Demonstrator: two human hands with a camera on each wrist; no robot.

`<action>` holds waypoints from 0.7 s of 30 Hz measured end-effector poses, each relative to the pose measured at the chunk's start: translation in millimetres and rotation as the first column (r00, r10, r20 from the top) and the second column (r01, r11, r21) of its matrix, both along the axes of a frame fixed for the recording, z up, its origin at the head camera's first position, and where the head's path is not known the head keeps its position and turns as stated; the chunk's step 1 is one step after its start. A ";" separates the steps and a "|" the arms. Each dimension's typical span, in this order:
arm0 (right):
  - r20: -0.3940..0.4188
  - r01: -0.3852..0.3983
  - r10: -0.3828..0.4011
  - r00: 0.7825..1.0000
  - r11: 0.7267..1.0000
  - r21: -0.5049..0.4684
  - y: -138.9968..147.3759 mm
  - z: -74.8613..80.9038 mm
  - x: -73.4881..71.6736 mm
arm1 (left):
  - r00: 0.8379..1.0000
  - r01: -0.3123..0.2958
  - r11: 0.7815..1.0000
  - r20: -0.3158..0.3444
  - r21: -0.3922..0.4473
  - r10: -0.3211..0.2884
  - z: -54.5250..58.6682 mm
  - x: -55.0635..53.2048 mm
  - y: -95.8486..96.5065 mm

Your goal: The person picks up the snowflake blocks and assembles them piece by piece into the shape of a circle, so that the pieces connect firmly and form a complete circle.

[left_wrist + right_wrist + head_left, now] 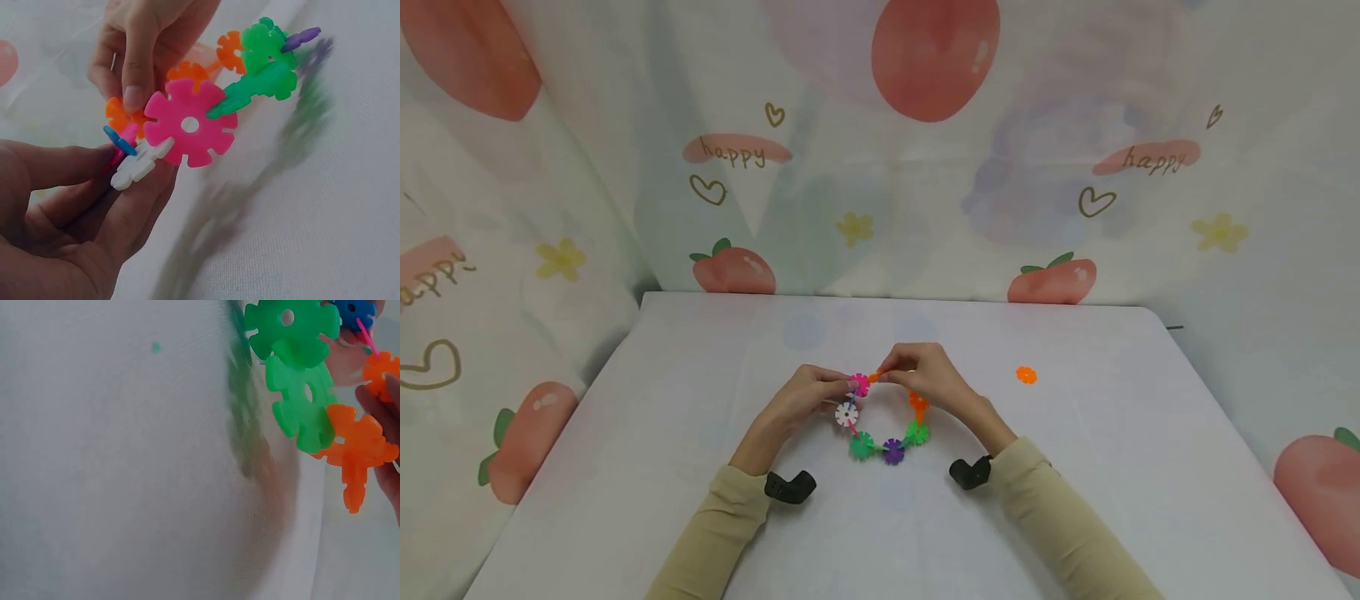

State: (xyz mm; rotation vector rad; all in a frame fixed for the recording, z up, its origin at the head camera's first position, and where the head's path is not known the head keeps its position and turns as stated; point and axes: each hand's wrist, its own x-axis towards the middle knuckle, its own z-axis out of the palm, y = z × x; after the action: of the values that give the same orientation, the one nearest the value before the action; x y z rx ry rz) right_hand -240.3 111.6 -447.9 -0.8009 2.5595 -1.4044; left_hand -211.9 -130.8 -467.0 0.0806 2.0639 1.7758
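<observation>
Slotted plastic snowflake discs are linked into a curved chain between the two hands. My left hand (797,400) pinches a pink disc (860,383) near the chain's far left; a blue disc (119,140) and a white disc (132,170) sit beside its fingertips. With thumb and finger, my right hand (928,372) pinches an orange disc (873,377) edge to edge with that pink one. From the white disc the chain runs through another pink disc (190,100), green discs (861,446), a purple disc (892,452) and light green to orange discs (355,440) under the right hand.
One loose orange disc (1026,375) lies on the white-covered table (1075,500) to the right. Black wrist devices (790,487) are worn at both sleeves. A printed cloth backdrop (880,192) rises behind the table and along its left side.
</observation>
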 end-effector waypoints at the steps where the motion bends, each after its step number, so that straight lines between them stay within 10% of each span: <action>1: -0.002 -0.005 0.005 1.000 1.000 -0.003 -0.8 -0.4 0.2 | 1.000 0.000 1.000 -0.002 -0.003 0.000 0.0 0.3 0.3; 10: -0.137 -0.051 0.052 0.989 0.999 0.004 -9.8 -5.7 -0.1 | 1.000 -0.025 1.000 -0.010 0.013 0.025 -3.8 0.7 2.7; 21: -0.078 -0.036 0.042 0.996 0.996 0.078 8.2 2.4 0.5 | 1.000 -0.003 0.999 0.020 0.038 0.002 1.8 0.3 5.1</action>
State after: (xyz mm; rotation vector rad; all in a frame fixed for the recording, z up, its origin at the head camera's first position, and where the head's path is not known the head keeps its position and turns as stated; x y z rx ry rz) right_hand -239.7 119.8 -445.5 -0.9065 2.6235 -1.2803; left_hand -211.5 -125.7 -465.2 0.0711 2.0177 1.8101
